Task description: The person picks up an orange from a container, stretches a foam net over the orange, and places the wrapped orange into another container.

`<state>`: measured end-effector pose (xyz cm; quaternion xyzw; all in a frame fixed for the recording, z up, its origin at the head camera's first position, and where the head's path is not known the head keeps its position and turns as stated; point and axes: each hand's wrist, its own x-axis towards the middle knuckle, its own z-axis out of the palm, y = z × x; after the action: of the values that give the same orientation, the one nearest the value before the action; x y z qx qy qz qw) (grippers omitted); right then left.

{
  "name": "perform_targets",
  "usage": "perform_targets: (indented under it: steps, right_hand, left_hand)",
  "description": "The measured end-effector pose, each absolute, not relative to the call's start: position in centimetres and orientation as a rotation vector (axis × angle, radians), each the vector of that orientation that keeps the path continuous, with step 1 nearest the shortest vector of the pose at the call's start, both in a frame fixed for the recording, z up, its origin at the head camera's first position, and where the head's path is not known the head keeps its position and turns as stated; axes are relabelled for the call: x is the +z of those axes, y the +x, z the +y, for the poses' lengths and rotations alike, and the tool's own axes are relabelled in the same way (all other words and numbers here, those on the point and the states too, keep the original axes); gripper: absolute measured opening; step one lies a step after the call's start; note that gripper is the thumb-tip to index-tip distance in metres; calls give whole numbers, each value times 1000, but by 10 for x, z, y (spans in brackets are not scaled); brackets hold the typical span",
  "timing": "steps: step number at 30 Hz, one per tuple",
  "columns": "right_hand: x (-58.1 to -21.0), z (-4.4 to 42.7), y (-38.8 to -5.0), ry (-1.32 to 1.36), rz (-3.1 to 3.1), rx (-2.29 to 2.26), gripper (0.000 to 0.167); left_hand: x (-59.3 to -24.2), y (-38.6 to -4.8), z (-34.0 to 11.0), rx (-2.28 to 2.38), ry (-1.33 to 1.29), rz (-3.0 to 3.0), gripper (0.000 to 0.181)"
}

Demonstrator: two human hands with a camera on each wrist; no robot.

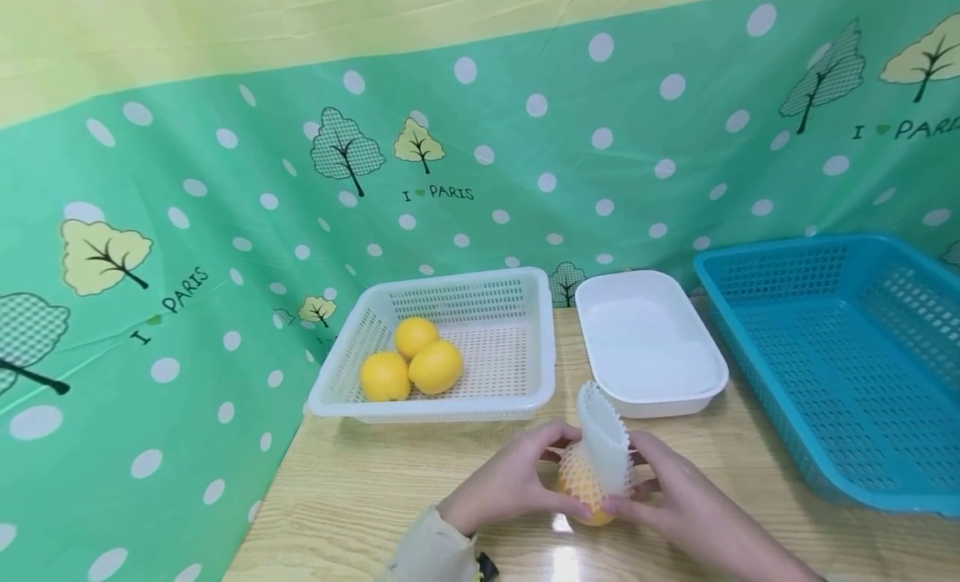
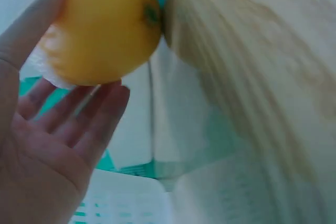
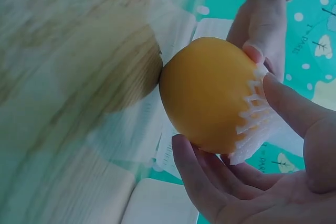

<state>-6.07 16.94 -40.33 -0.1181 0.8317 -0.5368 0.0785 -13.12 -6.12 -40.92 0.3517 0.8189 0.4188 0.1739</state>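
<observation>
left hand: my left hand is curving half-open around one side of the orange fruit, thumb low in front, fingers reaching behind.
right hand: my right hand is mirroring that on the other side, thumb and fingers spread just to the fruit's width, so both are sharing the hold.
fruit's place: it is resting on the bench, between me and the white tray, its bare lower end touching the glossy top.
foam net: the white foam net is wrapping the upper part, its open end standing up above the fruit.
weight and feel: i am guessing at a modest weight and a firm body, with smooth, slightly slippery skin that could be rolling if one side lets go.
net's feel: the mesh is looking light, springy and easy to tear, so i am judging that hard tugging is risky.
where to hold: i am favouring the widest part for the fruit, with thumbs and fingers opposed, and pinching the net only by its edge.
</observation>
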Motion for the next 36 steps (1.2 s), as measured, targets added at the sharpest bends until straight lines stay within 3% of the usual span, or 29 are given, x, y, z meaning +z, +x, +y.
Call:
perform_targets:
  steps: [8,15,21,36]
  right_hand:
    - [-401,166,-61,-314,2558,-1536,77]
    - [-398,162,-58,-259,2579,-1536,72]
    - [-396,161,-56,-261,2609,-1570,67]
    - [-395,174,-60,-347,2421,-1664,71]
  left_hand:
    - [-399,-126,-65,1119,1036,2320,78]
    - [-397,-126,-64,1210,964,2310,60]
    - [-397,-126,-62,1287,904,2257,62]
    - [-392,-123,-62,1263,979,2272,54]
